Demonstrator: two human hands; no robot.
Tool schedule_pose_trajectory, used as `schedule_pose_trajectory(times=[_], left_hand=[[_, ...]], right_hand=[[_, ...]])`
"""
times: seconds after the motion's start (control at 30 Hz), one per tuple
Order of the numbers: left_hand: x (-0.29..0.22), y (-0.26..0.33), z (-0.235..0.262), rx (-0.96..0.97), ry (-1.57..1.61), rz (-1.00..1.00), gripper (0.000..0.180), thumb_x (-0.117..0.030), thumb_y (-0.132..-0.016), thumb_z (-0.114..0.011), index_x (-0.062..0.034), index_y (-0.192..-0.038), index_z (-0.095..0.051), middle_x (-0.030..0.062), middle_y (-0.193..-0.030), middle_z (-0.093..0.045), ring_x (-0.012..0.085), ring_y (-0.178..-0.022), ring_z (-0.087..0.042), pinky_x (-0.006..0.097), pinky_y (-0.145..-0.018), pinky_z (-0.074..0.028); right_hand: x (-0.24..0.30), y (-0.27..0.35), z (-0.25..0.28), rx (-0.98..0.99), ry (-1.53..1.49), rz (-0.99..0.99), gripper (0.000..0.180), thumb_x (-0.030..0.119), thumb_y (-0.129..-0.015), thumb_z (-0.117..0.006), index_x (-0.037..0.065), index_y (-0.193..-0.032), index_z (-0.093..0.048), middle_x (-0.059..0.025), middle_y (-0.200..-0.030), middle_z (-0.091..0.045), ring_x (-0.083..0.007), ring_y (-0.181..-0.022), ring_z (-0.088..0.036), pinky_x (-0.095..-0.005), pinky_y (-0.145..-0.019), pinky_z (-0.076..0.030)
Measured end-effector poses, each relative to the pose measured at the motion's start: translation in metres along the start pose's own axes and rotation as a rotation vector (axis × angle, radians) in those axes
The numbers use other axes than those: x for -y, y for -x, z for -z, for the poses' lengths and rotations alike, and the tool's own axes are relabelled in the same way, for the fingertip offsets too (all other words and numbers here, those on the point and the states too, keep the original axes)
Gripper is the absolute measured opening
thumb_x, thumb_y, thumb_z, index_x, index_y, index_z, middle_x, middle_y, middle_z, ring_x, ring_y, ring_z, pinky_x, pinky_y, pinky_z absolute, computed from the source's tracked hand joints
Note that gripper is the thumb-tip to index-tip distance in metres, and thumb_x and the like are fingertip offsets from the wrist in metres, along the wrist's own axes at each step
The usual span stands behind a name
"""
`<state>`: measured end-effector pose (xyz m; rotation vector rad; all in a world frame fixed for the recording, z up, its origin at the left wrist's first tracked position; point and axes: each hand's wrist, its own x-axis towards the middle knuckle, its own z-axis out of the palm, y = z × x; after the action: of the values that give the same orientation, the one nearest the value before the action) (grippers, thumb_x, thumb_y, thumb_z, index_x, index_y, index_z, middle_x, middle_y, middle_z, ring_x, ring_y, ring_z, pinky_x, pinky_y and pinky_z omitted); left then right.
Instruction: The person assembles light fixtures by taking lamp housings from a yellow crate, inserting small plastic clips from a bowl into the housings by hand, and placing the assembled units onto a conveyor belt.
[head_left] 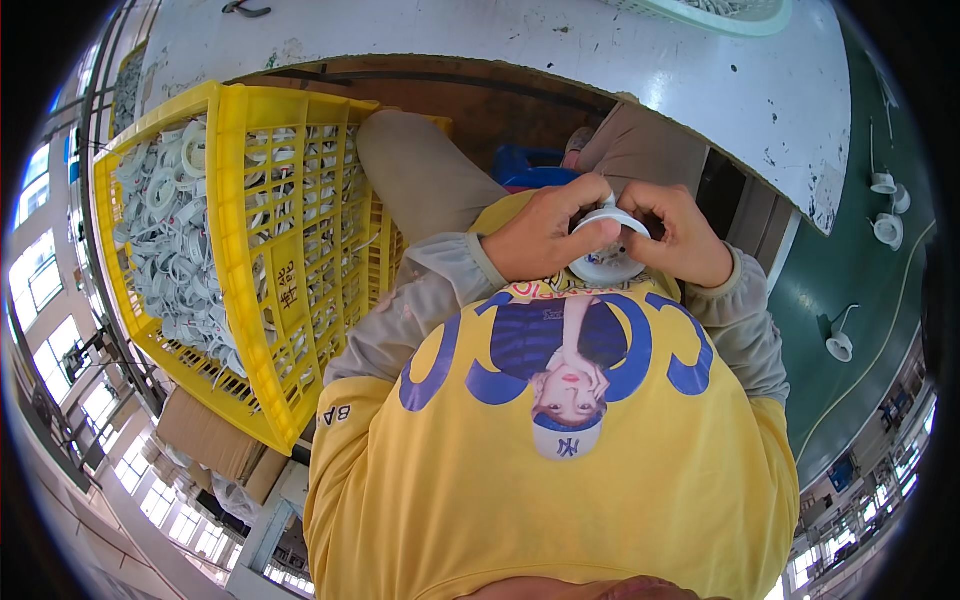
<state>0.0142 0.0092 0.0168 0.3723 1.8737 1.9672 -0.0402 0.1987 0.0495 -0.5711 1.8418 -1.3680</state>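
White round fitting point(606, 255), pinched between left hand point(540, 238) and right hand point(685, 235) grip

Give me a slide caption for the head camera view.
Both hands, left and right, grip a white round fitting beside a yellow crate.

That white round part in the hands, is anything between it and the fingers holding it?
Nothing visible. The left hand and right hand both close directly on the white round part, fingers wrapped over its top rim. The yellow crate of similar white pieces sits off to the person's left, apart from the hands.
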Motion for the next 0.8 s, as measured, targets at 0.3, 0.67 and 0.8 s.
schedule_pose_trajectory(times=[0.3, 0.67, 0.8], left_hand=[[0.007, -0.003, -0.007, -0.088, 0.047, 0.033, 0.036, -0.034, -0.092, -0.042, -0.0019, -0.078, -0.044, 0.0058, -0.061, -0.038, 0.0135, -0.057, -0.034, 0.031, -0.052, -0.033], [0.001, 0.000, -0.006, -0.069, -0.033, -0.060, 0.029, -0.025, -0.093, -0.040, -0.0010, -0.078, -0.044, 0.0102, -0.067, -0.041, 0.0208, -0.059, -0.039, 0.032, -0.056, -0.035], [0.003, -0.001, -0.006, -0.072, -0.017, -0.095, 0.029, -0.025, -0.093, -0.040, -0.0006, -0.078, -0.044, 0.0115, -0.067, -0.041, 0.0235, -0.059, -0.040, 0.032, -0.057, -0.036]], right_hand=[[-0.002, -0.001, -0.001, -0.013, 0.036, 0.043, 0.011, 0.005, -0.070, -0.057, -0.001, -0.070, -0.048, 0.0003, -0.054, -0.040, -0.0034, -0.051, -0.033, -0.0219, -0.043, -0.026], [0.003, 0.000, -0.001, 0.033, 0.045, 0.024, 0.012, 0.006, -0.068, -0.058, -0.002, -0.068, -0.049, -0.0068, -0.052, -0.042, -0.0081, -0.047, -0.036, -0.0253, -0.043, -0.030], [0.010, 0.002, -0.001, 0.015, 0.138, -0.002, 0.013, 0.008, -0.067, -0.060, -0.002, -0.065, -0.051, -0.0106, -0.050, -0.045, -0.0140, -0.042, -0.042, -0.0280, -0.042, -0.032]])
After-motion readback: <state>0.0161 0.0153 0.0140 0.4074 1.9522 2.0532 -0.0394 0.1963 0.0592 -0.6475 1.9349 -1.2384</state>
